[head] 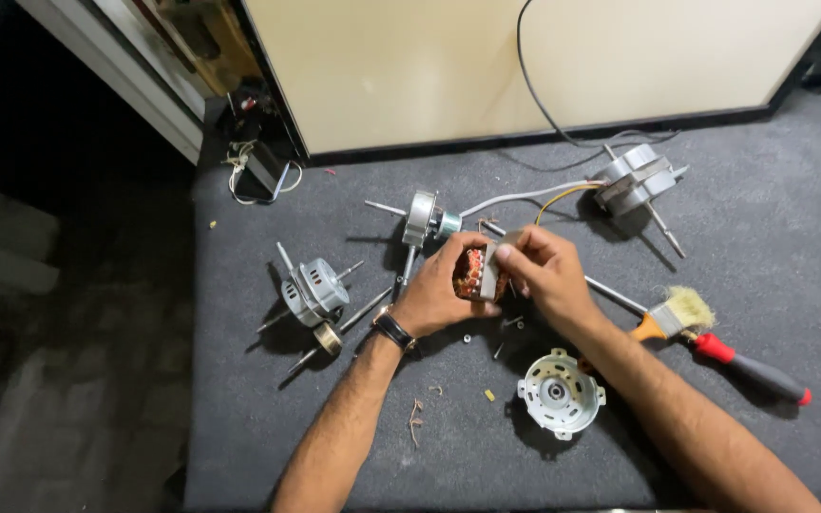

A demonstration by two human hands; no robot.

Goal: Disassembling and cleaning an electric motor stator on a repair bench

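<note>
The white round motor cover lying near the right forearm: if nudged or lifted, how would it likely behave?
The white motor cover lies open side up on its flat base, so it probably slides rather than rolls. It looks like thin, hollow metal, likely light and rigid.

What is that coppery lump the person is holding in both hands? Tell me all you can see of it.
The small motor core with reddish-copper wire windings sits in a grey metal frame. It is held above the dark grey felt-like tabletop, clasped between both hands: the left hand cups it from the left and below, while the right hand pinches its right edge with the fingertips. Much of it is hidden by the fingers.
</note>
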